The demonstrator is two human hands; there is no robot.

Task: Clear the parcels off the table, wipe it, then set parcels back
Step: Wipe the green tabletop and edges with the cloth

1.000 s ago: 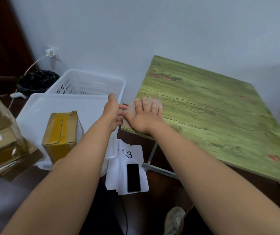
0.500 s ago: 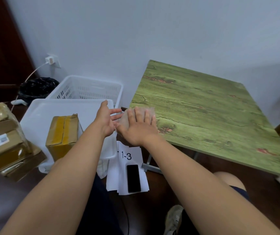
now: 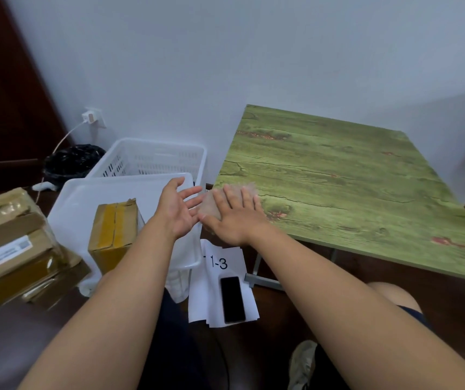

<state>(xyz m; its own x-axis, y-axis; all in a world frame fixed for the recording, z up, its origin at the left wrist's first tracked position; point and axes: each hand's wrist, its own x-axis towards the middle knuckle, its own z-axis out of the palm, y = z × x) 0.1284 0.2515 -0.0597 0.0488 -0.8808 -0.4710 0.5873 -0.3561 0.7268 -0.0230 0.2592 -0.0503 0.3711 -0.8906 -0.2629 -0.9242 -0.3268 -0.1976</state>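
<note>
Head view: the right hand [image 3: 232, 218] presses a pale wiping cloth [image 3: 211, 205] flat, fingers straight, at the near-left corner of the bare green table [image 3: 352, 187], while the left hand [image 3: 176, 211] waits spread just off the edge. Wiping appears underway; a taped parcel [image 3: 111, 235] sits in the white tub [image 3: 85, 204], more parcels [image 3: 9, 243] alongside. Returning them likely comes next.

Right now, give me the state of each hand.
Left hand: open, palm up, holding nothing.
Right hand: open, flat on the cloth at the table corner.
</note>
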